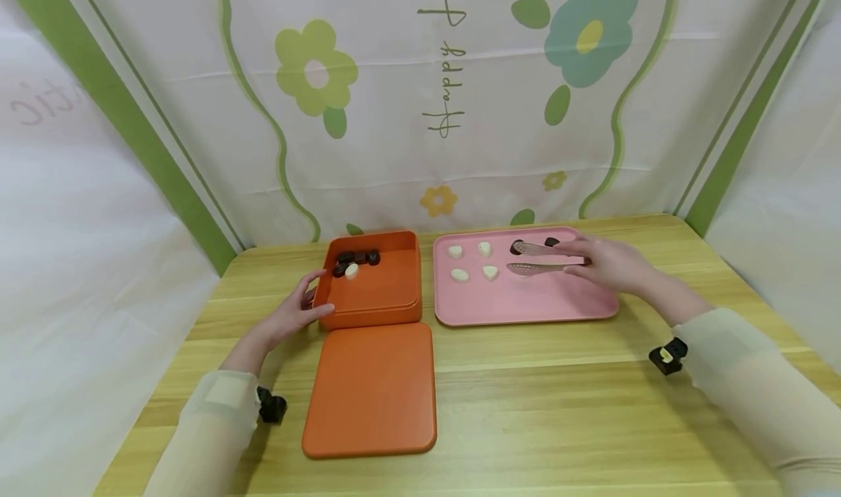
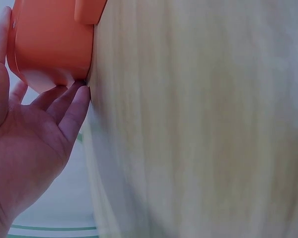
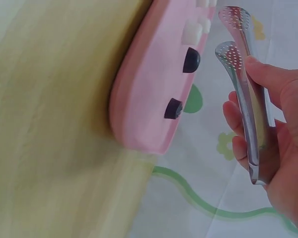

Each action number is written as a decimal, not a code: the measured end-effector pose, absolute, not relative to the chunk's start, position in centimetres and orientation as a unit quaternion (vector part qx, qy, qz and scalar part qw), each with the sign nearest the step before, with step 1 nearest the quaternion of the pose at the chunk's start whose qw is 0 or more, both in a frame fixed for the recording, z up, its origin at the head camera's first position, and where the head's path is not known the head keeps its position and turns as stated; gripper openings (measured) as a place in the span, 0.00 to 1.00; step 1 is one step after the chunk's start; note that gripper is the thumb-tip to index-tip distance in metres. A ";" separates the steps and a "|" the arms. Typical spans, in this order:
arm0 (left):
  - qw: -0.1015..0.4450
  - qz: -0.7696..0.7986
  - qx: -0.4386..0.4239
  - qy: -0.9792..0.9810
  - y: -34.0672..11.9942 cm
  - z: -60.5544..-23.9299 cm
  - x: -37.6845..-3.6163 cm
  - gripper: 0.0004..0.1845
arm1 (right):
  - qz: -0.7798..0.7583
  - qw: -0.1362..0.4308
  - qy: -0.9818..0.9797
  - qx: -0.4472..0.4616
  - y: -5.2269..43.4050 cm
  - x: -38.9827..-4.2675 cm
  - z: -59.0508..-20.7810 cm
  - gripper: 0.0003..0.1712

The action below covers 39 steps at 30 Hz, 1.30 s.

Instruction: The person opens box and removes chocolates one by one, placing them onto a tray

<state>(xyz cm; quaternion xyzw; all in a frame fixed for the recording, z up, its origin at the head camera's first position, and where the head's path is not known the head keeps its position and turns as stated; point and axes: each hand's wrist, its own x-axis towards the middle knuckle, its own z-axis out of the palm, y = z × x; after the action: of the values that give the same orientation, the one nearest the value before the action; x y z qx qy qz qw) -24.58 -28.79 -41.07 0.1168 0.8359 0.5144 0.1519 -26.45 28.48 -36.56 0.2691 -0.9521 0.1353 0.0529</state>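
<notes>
In the head view my right hand (image 1: 607, 263) grips metal tongs (image 1: 535, 268) over the pink tray (image 1: 519, 307). The tongs' perforated ends are apart with nothing between them, as the right wrist view shows. On the tray lie several white chocolates (image 1: 459, 275) and two dark chocolates (image 3: 191, 60); the tongs overlap one dark piece in the head view. My left hand (image 1: 296, 314) rests against the left side of the orange box (image 1: 371, 317), thumb at its front corner, straight fingers (image 2: 74, 111) touching its wall. Inside the box are several dark chocolates (image 1: 373, 257) and a white one (image 1: 352, 271).
An orange lid (image 1: 371, 391) lies flat in front of the box on the wooden table (image 1: 525, 409). Flower-printed cloth (image 1: 394, 154) hangs right behind the table and at both sides. The tray stands close to the right of the box.
</notes>
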 end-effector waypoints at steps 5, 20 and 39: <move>0.153 0.512 0.116 0.837 -28.8 -41.1 -24.6 0.40 | 0.140 0.052 -0.947 0.284 27.4 -26.1 -35.7 0.25; 0.152 0.514 0.117 0.836 -28.9 -41.2 -24.7 0.41 | 0.149 0.096 -0.914 0.365 23.4 -25.3 -34.5 0.24; 0.153 0.518 0.122 0.832 -28.9 -41.2 -24.7 0.41 | 0.137 0.065 -0.910 0.386 18.2 -26.8 -32.5 0.24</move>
<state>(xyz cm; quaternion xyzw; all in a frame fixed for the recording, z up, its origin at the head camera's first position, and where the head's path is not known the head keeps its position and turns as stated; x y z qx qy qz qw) -24.72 -28.92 -41.19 0.1220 0.8323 0.5184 0.1535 -26.83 18.16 -32.51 0.3856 -0.9101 0.1372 0.0651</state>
